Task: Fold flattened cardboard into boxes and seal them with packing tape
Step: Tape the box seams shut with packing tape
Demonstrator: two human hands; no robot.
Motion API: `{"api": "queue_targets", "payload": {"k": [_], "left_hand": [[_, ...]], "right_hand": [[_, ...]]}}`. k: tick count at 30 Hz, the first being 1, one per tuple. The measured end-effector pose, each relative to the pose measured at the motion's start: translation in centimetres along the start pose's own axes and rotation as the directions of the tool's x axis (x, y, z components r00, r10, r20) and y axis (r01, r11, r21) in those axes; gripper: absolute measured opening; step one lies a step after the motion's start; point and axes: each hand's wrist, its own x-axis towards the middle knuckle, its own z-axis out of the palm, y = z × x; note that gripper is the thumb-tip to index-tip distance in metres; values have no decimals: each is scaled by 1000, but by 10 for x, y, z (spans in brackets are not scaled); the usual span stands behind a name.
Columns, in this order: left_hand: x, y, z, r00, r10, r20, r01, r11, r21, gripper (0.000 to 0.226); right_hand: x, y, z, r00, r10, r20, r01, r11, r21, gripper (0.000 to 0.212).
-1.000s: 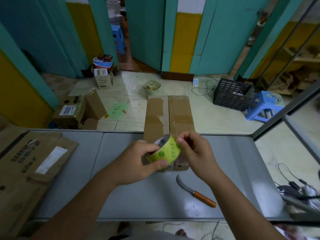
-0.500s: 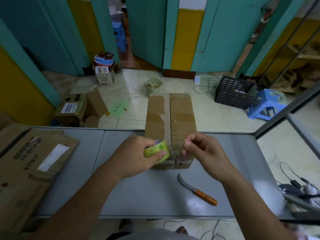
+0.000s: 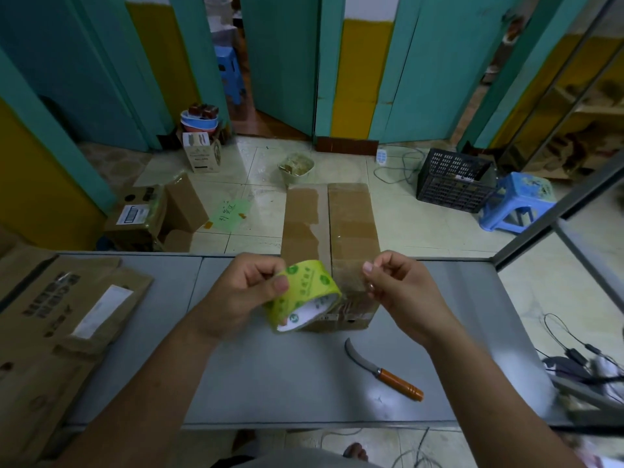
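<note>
A long brown cardboard box [image 3: 351, 228] lies lengthwise on the grey table [image 3: 304, 376], its far end jutting past the table's back edge, its two top flaps meeting along a centre seam. My left hand [image 3: 243, 292] grips a roll of packing tape [image 3: 305, 293] with a yellow-green printed core, held above the box's near end. My right hand [image 3: 398, 285] pinches the clear tape's free end between thumb and fingers, to the right of the roll. The clear strip between them is barely visible over the box.
A curved knife with an orange handle [image 3: 385, 374] lies on the table right of centre. Flattened cardboard [image 3: 60, 319] is stacked at the table's left. Cables [image 3: 580, 359] sit at the right. On the floor beyond stand boxes [image 3: 141, 217], a black crate [image 3: 452, 179] and a blue stool [image 3: 520, 201].
My hands have drawn apart: the right hand moved right with the tape end while the left hand tilted the roll, showing its white inside.
</note>
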Motion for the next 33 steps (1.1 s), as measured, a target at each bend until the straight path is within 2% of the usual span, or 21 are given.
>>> {"api": "queue_targets", "payload": {"k": [2,4,9,11,13,14,16,18,20,22,24,26,28,30,33], "left_hand": [[0,-1,2,1000,15,0,-15,1000,0,49],[1,-1,2,997,29,-70,-23,996,87,37],[3,-2,-6,990,5,-144,53,919,391,40],[3,-2,-14,982,-67,-178,157,811,564,45],[4,-5,-21,956,-144,-257,292,589,753,62],[4,-6,-24,938,-164,-306,347,503,792,68],[4,-6,-25,926,-161,-341,377,462,803,71],[4,-2,-25,945,-140,-294,322,542,776,71],[1,3,-28,969,-106,-222,229,717,659,67],[-4,6,-35,977,-85,-195,161,894,418,67],[-10,5,-41,972,-72,-222,103,986,131,61],[-10,1,-44,964,-52,-259,48,999,-21,41],[-6,-4,-44,960,-61,-273,46,997,-61,38],[-3,-4,-44,966,-73,-247,71,997,-15,38],[2,-3,-47,975,-81,-206,120,975,187,33]], "right_hand": [[3,2,3,1000,-11,-13,11,1000,-4,18],[5,2,2,998,-51,-36,50,998,-36,19],[2,-9,-6,979,-205,-21,190,937,-293,27],[0,-18,-11,967,-251,-33,228,920,-318,26],[-2,-28,-18,960,-277,-34,247,901,-355,23],[-3,-32,-20,959,-284,-21,255,889,-380,22],[-3,-33,-20,954,-300,-17,271,883,-384,20],[-1,-29,-19,946,-316,-72,274,898,-345,21],[0,-24,-23,948,-287,-137,236,924,-299,24],[1,-18,-33,964,-203,-174,158,958,-239,25],[3,-10,-41,981,-96,-169,68,983,-168,25],[5,0,-45,989,0,-151,-12,997,-77,24],[6,8,-47,986,71,-149,-72,997,0,22],[7,11,-48,985,87,-148,-85,996,20,19],[8,10,-48,986,13,-164,-26,997,-77,23]]}}
